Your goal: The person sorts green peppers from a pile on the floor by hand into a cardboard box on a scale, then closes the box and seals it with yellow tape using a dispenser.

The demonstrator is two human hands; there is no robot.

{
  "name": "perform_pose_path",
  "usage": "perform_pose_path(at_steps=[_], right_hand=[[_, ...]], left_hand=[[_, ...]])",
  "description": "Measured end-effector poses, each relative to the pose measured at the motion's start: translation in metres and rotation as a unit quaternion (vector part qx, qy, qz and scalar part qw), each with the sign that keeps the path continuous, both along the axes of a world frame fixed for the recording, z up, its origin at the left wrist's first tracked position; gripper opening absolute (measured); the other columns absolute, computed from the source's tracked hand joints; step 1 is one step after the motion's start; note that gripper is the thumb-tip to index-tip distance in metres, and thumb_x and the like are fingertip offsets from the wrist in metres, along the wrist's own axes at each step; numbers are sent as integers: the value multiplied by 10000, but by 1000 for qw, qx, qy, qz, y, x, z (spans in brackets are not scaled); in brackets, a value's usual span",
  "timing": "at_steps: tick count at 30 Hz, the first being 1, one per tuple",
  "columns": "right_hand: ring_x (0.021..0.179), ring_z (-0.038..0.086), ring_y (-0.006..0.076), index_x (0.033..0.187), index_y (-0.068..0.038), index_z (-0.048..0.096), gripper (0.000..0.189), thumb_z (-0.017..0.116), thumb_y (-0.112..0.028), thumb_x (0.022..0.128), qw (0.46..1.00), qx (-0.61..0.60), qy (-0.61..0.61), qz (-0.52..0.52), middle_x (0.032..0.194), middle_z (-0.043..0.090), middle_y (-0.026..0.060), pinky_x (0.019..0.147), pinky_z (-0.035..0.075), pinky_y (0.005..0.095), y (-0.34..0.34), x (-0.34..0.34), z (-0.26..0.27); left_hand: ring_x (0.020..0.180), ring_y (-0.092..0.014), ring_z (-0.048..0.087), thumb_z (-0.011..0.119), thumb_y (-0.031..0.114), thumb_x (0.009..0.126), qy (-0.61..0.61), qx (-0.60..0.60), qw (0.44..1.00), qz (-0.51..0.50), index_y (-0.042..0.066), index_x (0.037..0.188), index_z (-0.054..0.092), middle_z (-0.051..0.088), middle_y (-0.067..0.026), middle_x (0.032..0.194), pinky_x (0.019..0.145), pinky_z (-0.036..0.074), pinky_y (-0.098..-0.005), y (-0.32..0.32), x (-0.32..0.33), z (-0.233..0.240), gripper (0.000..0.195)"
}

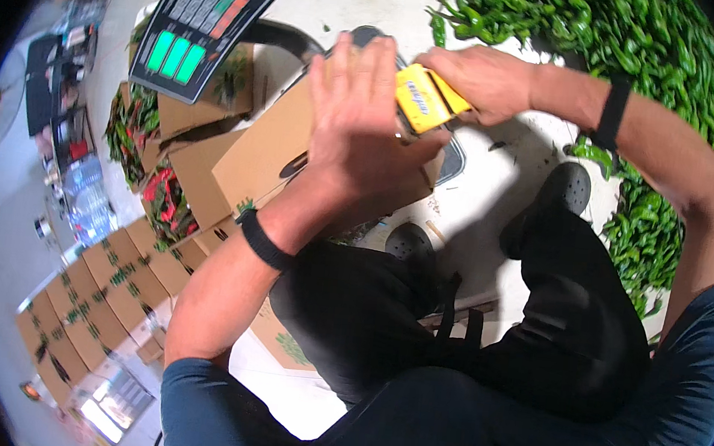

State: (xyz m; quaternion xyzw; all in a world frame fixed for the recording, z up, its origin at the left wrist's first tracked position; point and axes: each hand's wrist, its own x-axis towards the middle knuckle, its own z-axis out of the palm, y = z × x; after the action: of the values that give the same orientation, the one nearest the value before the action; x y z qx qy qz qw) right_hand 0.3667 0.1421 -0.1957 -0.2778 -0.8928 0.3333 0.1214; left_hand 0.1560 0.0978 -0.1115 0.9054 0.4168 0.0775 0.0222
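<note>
My right hand (483, 80) grips a yellow packing-tape dispenser (430, 98) at the right end of a cardboard box (274, 150). The dispenser bears printed writing. Flat on the top of the box lies my left hand (361, 107), fingers stretched out and thumb pointing toward the dispenser. Beneath the box, the dark rim of a scale platform (454, 161) shows at the right. The scale's display head (205, 24), with lit green digits, stands on a curved black post beyond the box. Tape on the box cannot be made out clearly.
Green peppers (582, 25) lie heaped on the pale floor at the top and right. Open cartons hold red and green peppers (169, 202) on the left. Stacked printed cartons (105, 289) stand lower left, near water bottles (89, 197). My shoes (410, 244) are close to the box.
</note>
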Motion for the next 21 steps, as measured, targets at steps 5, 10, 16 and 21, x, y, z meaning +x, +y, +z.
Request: perform_pose_path(at_steps=[5,10,16,21], right_hand=[[923,620,395,1239,-9,347,713,746,-37,649,998,49,-41,24,1037,534,189,762,528,449,4,-2,-35],[903,642,373,1098,-22,397,542,737,-47,677,991,62,-117,-10,983,552,188,736,536,450,-7,-3,-63],[847,687,294,992,-36,636,328,728,-225,740,936,156,-303,87,877,687,135,665,551,463,14,-36,-11],[973,653,254,1115,-169,695,431,725,-394,749,805,282,-455,257,1049,698,34,757,550,464,-13,-55,94]], left_hand=[[1364,-474,229,713,412,727,68,-44,997,17,-12,1427,322,399,-213,1375,1101,151,-614,-1,-3,-3,907],[1357,-478,230,637,341,727,83,-40,996,-6,1,1417,353,404,-206,1358,1092,157,-617,0,0,-1,820],[1387,-466,189,568,365,755,84,-61,995,0,46,1425,373,381,-192,1406,1115,111,-601,2,-2,0,768],[1398,-460,167,502,314,822,88,-82,993,-6,54,1435,363,350,-193,1446,1122,109,-587,3,-13,2,680]])
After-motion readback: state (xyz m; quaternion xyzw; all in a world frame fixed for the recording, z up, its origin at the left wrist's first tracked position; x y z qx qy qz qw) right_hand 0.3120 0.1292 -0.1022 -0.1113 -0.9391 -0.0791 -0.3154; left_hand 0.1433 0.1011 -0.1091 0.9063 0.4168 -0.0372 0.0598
